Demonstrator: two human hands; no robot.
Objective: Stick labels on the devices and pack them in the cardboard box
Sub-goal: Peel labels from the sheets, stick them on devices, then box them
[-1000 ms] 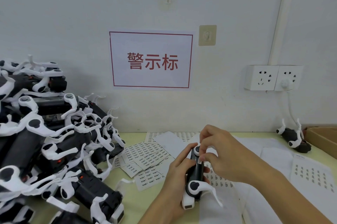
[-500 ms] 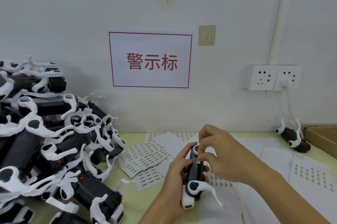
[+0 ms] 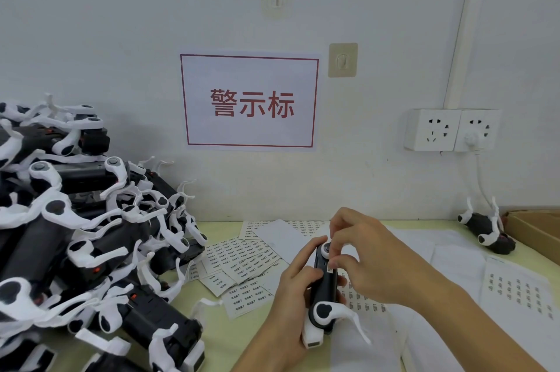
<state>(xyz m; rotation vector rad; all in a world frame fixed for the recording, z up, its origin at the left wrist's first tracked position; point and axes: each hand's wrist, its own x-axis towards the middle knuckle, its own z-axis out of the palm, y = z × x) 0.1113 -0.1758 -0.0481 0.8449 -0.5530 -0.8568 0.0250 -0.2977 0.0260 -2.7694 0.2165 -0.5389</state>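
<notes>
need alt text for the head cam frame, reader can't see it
A person's left hand grips a black-and-white device over a table while the right hand presses a small label onto its upper end. A pile of devices fills the left; label sheets lie behind, and one device sits beside a cardboard box at far right.

The device (image 3: 325, 286) looks like matt black plastic with smooth white plastic arms, as do those in the pile (image 3: 91, 250). The label sheets (image 3: 242, 259) are thin white paper, flat and matt, and the box (image 3: 536, 227) is plain brown cardboard. The table (image 3: 218, 338) has a smooth, pale yellow-green top.
</notes>
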